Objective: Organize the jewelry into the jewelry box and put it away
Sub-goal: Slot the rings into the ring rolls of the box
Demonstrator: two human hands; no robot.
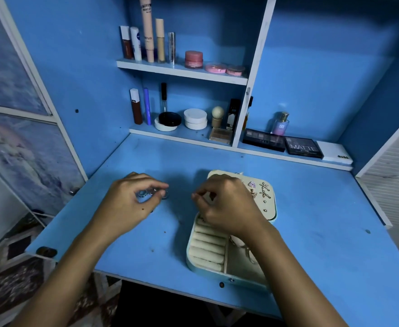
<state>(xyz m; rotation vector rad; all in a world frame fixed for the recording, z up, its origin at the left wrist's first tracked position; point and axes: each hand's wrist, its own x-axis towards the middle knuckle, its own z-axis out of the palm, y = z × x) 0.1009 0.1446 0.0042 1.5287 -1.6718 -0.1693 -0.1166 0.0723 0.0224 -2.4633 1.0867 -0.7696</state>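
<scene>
Both grips curled: left hand (132, 204) pinches rings (153, 194).

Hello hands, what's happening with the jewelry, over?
Left hand pinching rings on desk. Right hand curled over open jewelry box, contents unclear. Earrings in lid. Nothing blocking.

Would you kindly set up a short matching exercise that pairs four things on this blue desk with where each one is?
Things:
1. rings
2. starfish earrings
3. pink jar
4. MATTE palette

Places:
A. on the upper shelf
B. pinned on the open lid of the jewelry box
C. on the low ledge, right of the divider
D. on the desk under the left hand

Pairs: 1-D, 2-B, 3-A, 4-C
</scene>
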